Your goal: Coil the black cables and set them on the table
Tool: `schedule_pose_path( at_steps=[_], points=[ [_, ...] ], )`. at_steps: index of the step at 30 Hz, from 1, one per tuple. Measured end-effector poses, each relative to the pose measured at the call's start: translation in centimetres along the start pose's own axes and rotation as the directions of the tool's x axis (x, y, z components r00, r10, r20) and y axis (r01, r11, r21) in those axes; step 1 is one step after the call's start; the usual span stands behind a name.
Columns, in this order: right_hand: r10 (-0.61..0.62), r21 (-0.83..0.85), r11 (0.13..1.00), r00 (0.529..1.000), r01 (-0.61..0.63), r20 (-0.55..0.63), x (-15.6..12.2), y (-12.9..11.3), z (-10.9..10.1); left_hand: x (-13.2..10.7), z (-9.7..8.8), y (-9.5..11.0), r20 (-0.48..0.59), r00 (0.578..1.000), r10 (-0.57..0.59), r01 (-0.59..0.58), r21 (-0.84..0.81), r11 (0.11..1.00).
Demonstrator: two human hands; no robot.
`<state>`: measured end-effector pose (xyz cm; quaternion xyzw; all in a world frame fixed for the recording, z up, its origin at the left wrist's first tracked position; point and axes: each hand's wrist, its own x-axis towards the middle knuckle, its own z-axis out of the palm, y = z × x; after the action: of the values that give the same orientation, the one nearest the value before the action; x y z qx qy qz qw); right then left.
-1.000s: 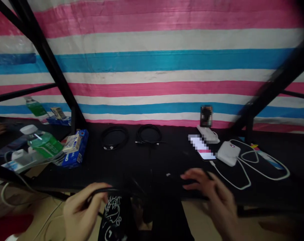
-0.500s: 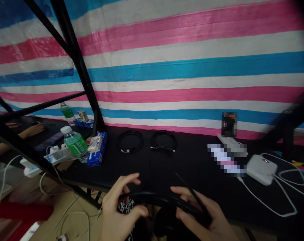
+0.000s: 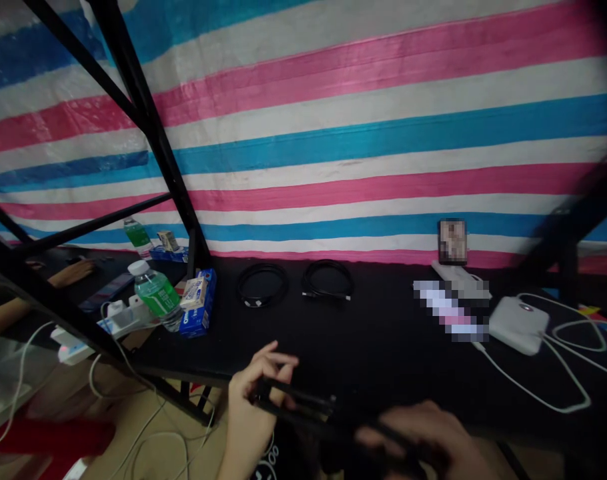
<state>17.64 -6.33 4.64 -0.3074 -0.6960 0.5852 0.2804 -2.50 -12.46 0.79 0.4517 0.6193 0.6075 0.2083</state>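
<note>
A loop of black cable (image 3: 308, 415) is stretched between my two hands at the near edge of the black table (image 3: 283, 333); motion blurs it. My left hand (image 3: 257, 393) is closed round the cable's left end, fingers bent and the tips pointing right. Lower and to the right, my right hand (image 3: 418, 437) grips the other side; it is smeared, and its fingertips are partly hidden. Beyond my hands lie two coiled black cables side by side, the left coil (image 3: 262, 265) and the right coil (image 3: 328, 264), each with its plugs facing me.
At left stand a green-labelled bottle (image 3: 156, 293), a blue snack box (image 3: 199, 313) and a white power strip (image 3: 116, 325). To the right are a white charger block (image 3: 518, 323) with cords and a blurred-out phone (image 3: 452, 241). A black metal frame (image 3: 158, 147) rises at left; another person's arm (image 3: 66, 275) rests beyond it.
The cable loop has narrowed from a wide arc to a flatter band. My left hand has closed more and moved right; my right hand has turned and moved slightly lower.
</note>
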Motion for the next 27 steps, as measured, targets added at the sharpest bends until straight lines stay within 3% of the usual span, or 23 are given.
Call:
schedule_pose_path(
  at_steps=[3, 7, 11, 14, 17, 18, 20, 23, 25, 27],
  points=[
    [-0.048, -0.103, 0.994, 0.982, 0.029, -0.182, 1.0, 1.4, -0.9, -0.4, 0.8, 0.2, -0.038, 0.988, -0.149, 0.149, -0.002, 0.989],
    [-0.143, -0.248, 0.966, 0.953, 0.076, -0.265, 1.2, 1.7, -0.1, -1.0, 2.4, 0.7, -0.036, 0.998, -0.055, 0.058, 0.072, 0.996],
    [-0.087, -0.086, 0.995, 0.914, 0.058, -0.397, -0.5, 1.4, 1.5, -1.0, 3.5, 0.8, -0.142, 0.99, -0.003, 0.013, 0.069, 0.998],
    [-0.016, 0.112, 0.99, 0.846, 0.089, -0.533, -1.6, 1.7, 1.5, -0.7, 4.2, -0.1, -0.099, 0.995, -0.011, 0.02, 0.097, 0.995],
    [0.016, 0.19, 0.968, 0.721, 0.161, -0.693, -2.3, 2.6, 1.0, -0.3, 5.2, -2.3, -0.056, 0.998, 0.0, 0.01, 0.175, 0.984],
    [0.011, 0.189, 0.964, 0.676, 0.189, -0.736, -2.5, 2.9, 0.9, -0.1, 5.6, -3.3, -0.085, 0.996, 0.004, 0.013, 0.194, 0.981],
    [-0.025, 0.165, 0.954, 0.617, 0.25, -0.786, -2.8, 3.7, 0.9, 0.3, 6.4, -5.6, -0.239, 0.971, -0.03, 0.081, 0.203, 0.976],
    [-0.078, 0.151, 0.933, 0.593, 0.327, -0.801, -3.0, 5.0, 1.4, 0.9, 7.3, -8.6, -0.399, 0.876, -0.272, 0.255, -0.095, 0.962],
    [-0.1, 0.158, 0.919, 0.602, 0.361, -0.792, -2.9, 5.9, 2.0, 1.0, 7.9, -9.5, -0.347, 0.817, -0.461, 0.348, -0.341, 0.873],
    [-0.117, 0.168, 0.911, 0.627, 0.377, -0.77, -2.6, 6.7, 2.5, 0.5, 8.4, -9.1, -0.254, 0.797, -0.548, 0.395, -0.467, 0.791]
  ],
)
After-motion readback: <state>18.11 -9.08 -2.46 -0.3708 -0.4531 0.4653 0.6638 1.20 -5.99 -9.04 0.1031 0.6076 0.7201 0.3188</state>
